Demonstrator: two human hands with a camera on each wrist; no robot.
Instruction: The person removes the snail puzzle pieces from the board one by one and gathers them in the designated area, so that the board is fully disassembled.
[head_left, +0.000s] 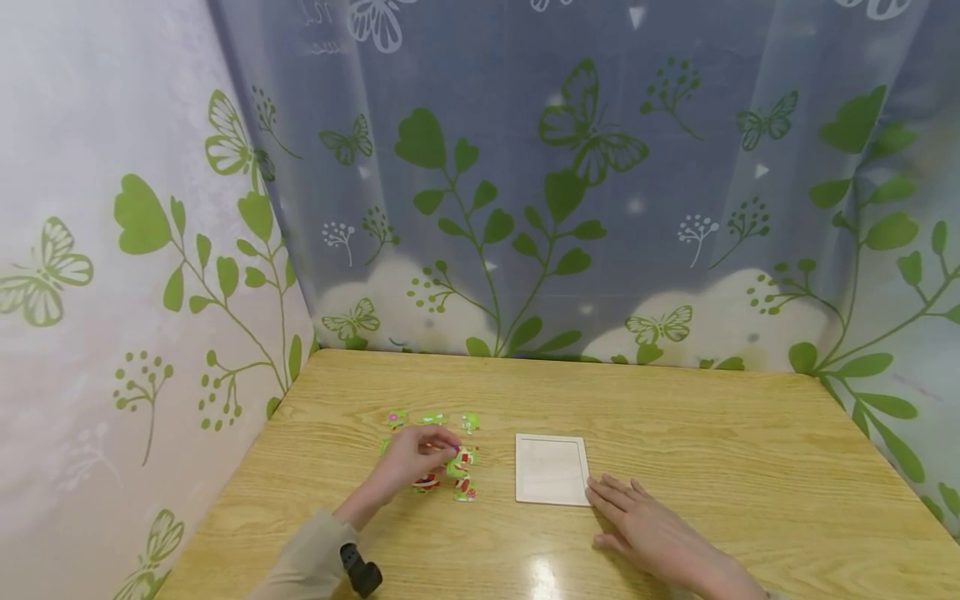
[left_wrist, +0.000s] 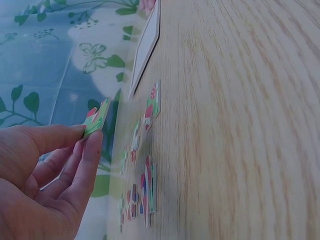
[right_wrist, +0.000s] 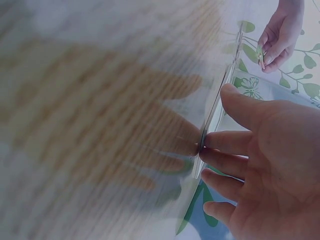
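Between thumb and fingers, my left hand (head_left: 417,457) pinches a green and red jigsaw piece (left_wrist: 97,119), raised above the table. Below and around that hand lie several colourful jigsaw pieces (head_left: 466,489), spaced apart on the wood. To their right is a pale, shallow puzzle tray (head_left: 552,471) with a raised rim and a bare inside. My right hand (head_left: 647,527) rests at the tray's lower right corner, fingers extended and fingertips touching its edge. In the right wrist view the fingertips (right_wrist: 206,150) meet the thin side of the tray.
The wooden table (head_left: 712,442) reaches back to a hanging cloth (head_left: 495,167) printed with leaves and butterflies. A similar light cloth (head_left: 112,292) hangs along the left side. A black watch-like band (head_left: 361,572) is on the left sleeve.
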